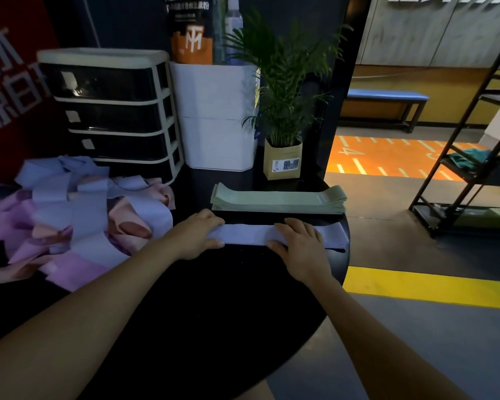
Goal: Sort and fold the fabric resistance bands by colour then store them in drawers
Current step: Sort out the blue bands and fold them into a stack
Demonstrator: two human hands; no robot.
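Observation:
A pale blue fabric band (pixel 251 233) lies flat and stretched out across the black round table (pixel 214 298). My left hand (pixel 198 233) grips its left end, thumb under the near edge and fingers over the top. My right hand (pixel 299 241) lies on the band's middle, fingers spread flat, pressing it down. Just behind the band sits a neat stack of flat green bands (pixel 277 200). To the left is a loose heap of blue, pink and purple bands (pixel 75 215). A drawer unit (pixel 110 111) with dark fronts, all shut, stands at the back left.
A white bin (pixel 218 116) stands beside the drawers, with a potted plant (pixel 283 157) in a paper bag to its right. The table's right edge drops off near the band's end. A black metal rack (pixel 468 174) stands on the floor at the right.

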